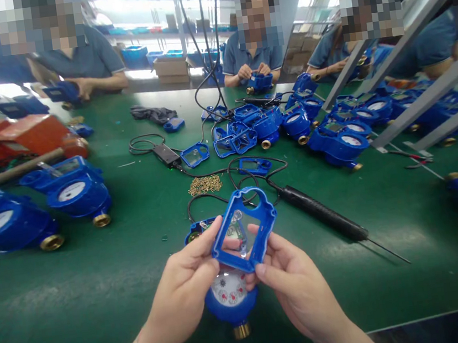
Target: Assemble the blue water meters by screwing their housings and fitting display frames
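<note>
Between my two hands is a blue plastic cover frame (264, 200) with a clear window, held tilted. My left hand (185, 288) pinches its left edge, and my right hand (295, 274) grips its lower right corner, fingers partly behind it. Below and behind the cover, a blue water meter (233, 299) lies on the green table, its round dial with small red pointers facing up and its brass fitting toward me. Part of a circuit board with a display shows through the window. My hands and the cover hide much of the meter.
Small brass screws (205, 185) lie in a pile beyond my hands. To the right rests a black electric screwdriver (326, 212) with a long bit and cable. Blue water meters (76, 190) stand left; several more, with loose covers (194, 154), lie right. Co-workers (253, 46) sit opposite.
</note>
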Tool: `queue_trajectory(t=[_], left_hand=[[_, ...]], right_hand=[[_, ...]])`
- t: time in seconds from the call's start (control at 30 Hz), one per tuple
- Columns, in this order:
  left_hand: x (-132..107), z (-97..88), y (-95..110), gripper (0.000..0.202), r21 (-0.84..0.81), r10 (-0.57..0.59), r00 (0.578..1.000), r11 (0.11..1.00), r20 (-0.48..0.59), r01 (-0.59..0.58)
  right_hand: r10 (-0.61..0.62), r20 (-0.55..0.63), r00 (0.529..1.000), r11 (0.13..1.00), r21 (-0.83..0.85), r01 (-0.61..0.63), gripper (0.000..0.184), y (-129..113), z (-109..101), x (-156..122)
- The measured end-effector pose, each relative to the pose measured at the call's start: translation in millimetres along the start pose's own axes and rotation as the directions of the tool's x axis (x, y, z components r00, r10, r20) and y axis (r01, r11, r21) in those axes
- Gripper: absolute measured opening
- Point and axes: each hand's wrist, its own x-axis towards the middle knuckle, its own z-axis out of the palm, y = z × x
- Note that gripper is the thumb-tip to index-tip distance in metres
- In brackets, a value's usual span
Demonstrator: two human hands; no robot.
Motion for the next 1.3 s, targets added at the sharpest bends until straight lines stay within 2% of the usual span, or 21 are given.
queue_trajectory(t=[0.2, 0.37, 0.53, 0.63, 0.8, 0.97, 1.17, 1.3], left_hand=[[4, -4.1, 10, 0.033, 0.123, -0.012, 1.0, 0.992, 0.006, 0.012], [6, -5.0, 13, 0.037, 0.222, 0.012, 0.998, 0.975, -0.057, 0.001], [5, -6.8, 13, 0.034, 0.254, 0.025, 0.997, 0.967, -0.07, -0.006], [7, -8.4, 14, 0.029, 0.267, 0.024, 0.997, 0.964, -0.076, -0.003], [13, -8.5, 23, 0.033, 0.333, 0.044, 0.995, 0.943, -0.089, -0.012], [19, -5.6, 37, 0.04, 0.43, 0.022, 0.998, 0.903, -0.061, 0.006], [24, -7.8, 45, 0.02, 0.57, 0.071, 0.996, 0.822, -0.058, -0.025], [28, -8.6, 48, 0.012, 0.601, 0.07, 0.995, 0.799, -0.064, -0.018]], right_hand=[[0.036, 0.033, 0.999, 0.999, -0.024, -0.035, 0.051, -11, 3, -2], [0.031, 0.076, 0.997, 0.999, -0.038, -0.028, 0.044, -12, 3, -3], [0.067, 0.039, 0.997, 0.997, -0.047, -0.065, 0.055, -10, -1, -5], [0.077, 0.059, 0.995, 0.995, -0.061, -0.074, 0.057, -9, -2, -6], [0.116, 0.185, 0.976, 0.989, -0.109, -0.097, 0.037, -6, -2, -5], [0.13, 0.233, 0.964, 0.986, -0.132, -0.102, 0.032, -5, -5, -6], [0.216, 0.222, 0.951, 0.957, -0.241, -0.161, 0.043, -8, -5, -11], [0.244, 0.239, 0.94, 0.949, -0.257, -0.181, 0.039, -10, -1, -13]])
